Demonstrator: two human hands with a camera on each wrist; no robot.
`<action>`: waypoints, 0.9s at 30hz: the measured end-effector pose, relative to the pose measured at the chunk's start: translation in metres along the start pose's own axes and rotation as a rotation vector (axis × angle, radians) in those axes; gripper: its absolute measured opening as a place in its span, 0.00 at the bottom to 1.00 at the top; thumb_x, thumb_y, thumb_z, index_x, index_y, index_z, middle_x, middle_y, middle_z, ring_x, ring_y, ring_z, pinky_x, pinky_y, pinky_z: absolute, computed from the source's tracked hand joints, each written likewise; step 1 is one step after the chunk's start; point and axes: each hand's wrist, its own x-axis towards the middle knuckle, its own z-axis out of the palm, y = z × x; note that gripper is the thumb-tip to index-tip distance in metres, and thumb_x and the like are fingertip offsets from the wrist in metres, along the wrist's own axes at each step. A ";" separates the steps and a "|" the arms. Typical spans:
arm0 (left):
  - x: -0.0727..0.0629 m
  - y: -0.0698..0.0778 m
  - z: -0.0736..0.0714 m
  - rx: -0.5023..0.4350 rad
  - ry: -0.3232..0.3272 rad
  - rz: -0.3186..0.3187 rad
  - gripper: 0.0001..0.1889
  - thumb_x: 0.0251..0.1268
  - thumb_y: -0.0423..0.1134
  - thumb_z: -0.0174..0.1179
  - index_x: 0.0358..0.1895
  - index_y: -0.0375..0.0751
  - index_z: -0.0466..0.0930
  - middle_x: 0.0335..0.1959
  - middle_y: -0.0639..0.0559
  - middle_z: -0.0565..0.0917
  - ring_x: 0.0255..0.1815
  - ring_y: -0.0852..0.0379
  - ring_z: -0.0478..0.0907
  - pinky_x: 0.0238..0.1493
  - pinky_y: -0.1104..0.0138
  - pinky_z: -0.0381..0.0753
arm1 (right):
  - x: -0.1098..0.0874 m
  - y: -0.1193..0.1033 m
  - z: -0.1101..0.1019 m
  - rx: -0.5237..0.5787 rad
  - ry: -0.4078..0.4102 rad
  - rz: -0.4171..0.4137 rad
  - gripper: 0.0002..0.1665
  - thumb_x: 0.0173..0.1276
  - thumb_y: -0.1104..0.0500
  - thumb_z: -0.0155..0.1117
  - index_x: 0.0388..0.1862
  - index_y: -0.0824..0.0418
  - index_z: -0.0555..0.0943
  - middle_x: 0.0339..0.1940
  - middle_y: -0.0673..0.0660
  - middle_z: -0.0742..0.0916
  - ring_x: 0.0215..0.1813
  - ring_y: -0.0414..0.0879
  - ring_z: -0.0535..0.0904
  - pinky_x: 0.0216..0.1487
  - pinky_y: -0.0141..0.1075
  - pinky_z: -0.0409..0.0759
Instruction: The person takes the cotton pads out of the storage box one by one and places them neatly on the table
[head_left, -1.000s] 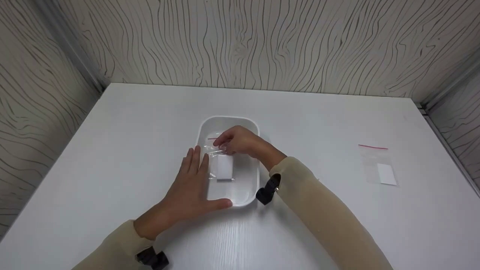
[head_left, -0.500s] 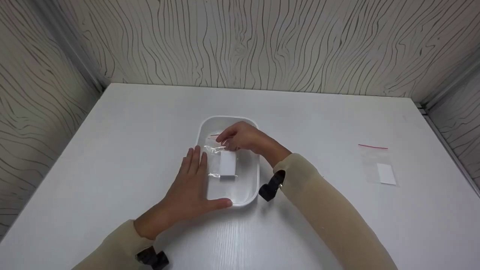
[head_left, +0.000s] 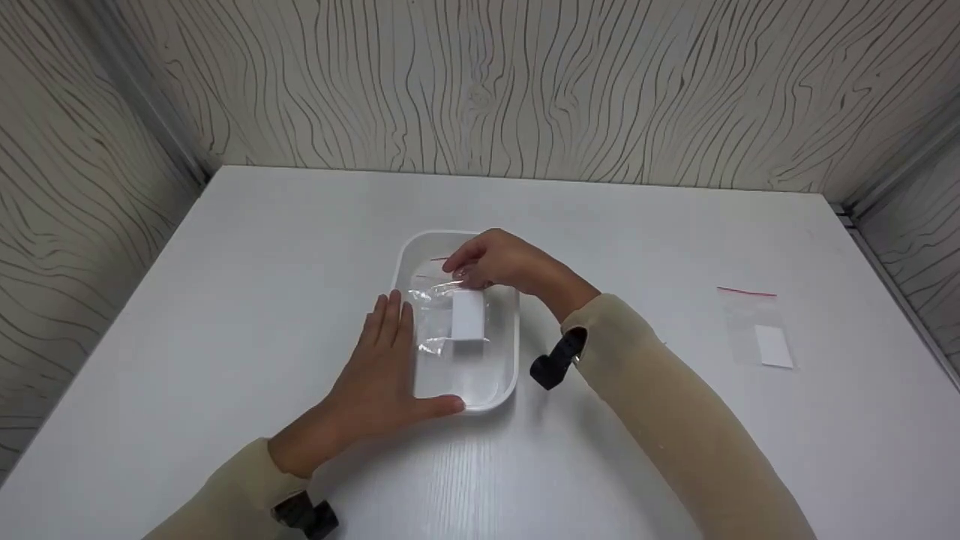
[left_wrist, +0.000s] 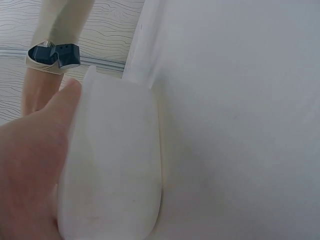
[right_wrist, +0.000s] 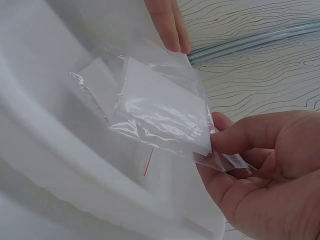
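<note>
My right hand pinches one end of a clear plastic zip bag between thumb and fingers. Inside the bag is a white card. The bag is over a white rounded-rectangular tray, tilted in the right wrist view. Beneath it, another bag lies in the tray, showing a white card and a red seal line. My left hand rests against the tray's left side, fingers straight along the rim and thumb stretched over the near corner. In the left wrist view, the tray's outer wall fills the middle.
On the white table, to the right, lies a separate clear bag with a red seal line and a white card inside. Wood-grain patterned panels stand behind the table and at its sides.
My right hand has drawn the zip bag with its white card away from me and to the right, uncovering more of the bag below. My left hand has stayed still.
</note>
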 end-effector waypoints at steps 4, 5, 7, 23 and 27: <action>0.000 0.000 0.000 0.001 -0.001 -0.001 0.70 0.49 0.75 0.67 0.78 0.21 0.45 0.81 0.29 0.40 0.83 0.35 0.30 0.80 0.46 0.43 | -0.002 -0.001 -0.006 0.010 -0.001 0.012 0.20 0.68 0.70 0.66 0.57 0.61 0.86 0.51 0.53 0.88 0.45 0.43 0.79 0.47 0.33 0.80; 0.000 0.001 0.000 -0.001 0.001 0.001 0.70 0.49 0.75 0.67 0.78 0.21 0.45 0.81 0.29 0.40 0.83 0.35 0.31 0.80 0.46 0.43 | -0.002 -0.001 -0.008 0.022 -0.002 0.012 0.20 0.67 0.71 0.66 0.57 0.61 0.86 0.51 0.54 0.88 0.45 0.42 0.79 0.47 0.32 0.80; 0.000 0.001 -0.001 -0.005 0.002 0.004 0.70 0.49 0.75 0.66 0.78 0.21 0.45 0.81 0.29 0.40 0.83 0.35 0.30 0.80 0.46 0.43 | -0.003 -0.002 -0.011 0.039 -0.003 0.008 0.20 0.67 0.72 0.66 0.57 0.62 0.86 0.52 0.55 0.87 0.45 0.42 0.79 0.46 0.31 0.80; 0.000 -0.002 0.001 -0.010 -0.003 -0.009 0.73 0.47 0.81 0.62 0.79 0.23 0.43 0.82 0.31 0.39 0.83 0.37 0.30 0.79 0.46 0.44 | -0.010 -0.003 -0.024 0.105 -0.013 -0.020 0.20 0.67 0.72 0.64 0.58 0.66 0.85 0.54 0.58 0.87 0.50 0.42 0.81 0.46 0.30 0.80; 0.000 -0.002 0.001 0.000 -0.008 -0.006 0.73 0.47 0.81 0.61 0.79 0.22 0.43 0.82 0.30 0.38 0.83 0.36 0.30 0.80 0.47 0.44 | -0.012 -0.003 -0.027 0.118 -0.013 -0.018 0.20 0.67 0.72 0.64 0.57 0.66 0.85 0.57 0.59 0.86 0.53 0.43 0.82 0.47 0.30 0.80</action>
